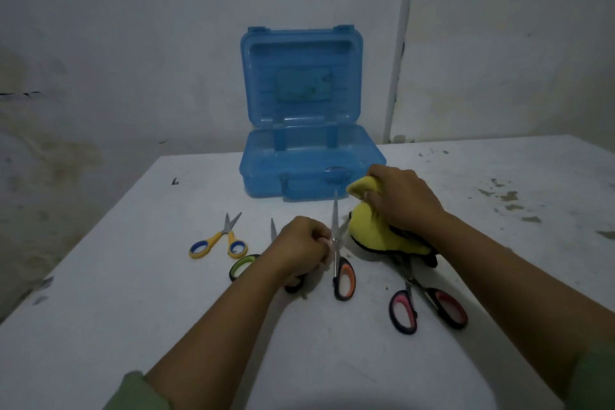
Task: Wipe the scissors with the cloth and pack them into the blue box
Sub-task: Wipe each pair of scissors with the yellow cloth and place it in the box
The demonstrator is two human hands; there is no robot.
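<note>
The box is clear blue; the cloth is yellow with a black edge; scissors handles are yellow-blue, black-orange, black-pink, black-green; the table is white.

I see a dim room: stained pale walls, a white pipe running down beyond my right hand, and a scuffed white table underneath.

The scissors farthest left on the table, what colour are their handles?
Yellow with blue inner rings, seen in the head view.
</note>
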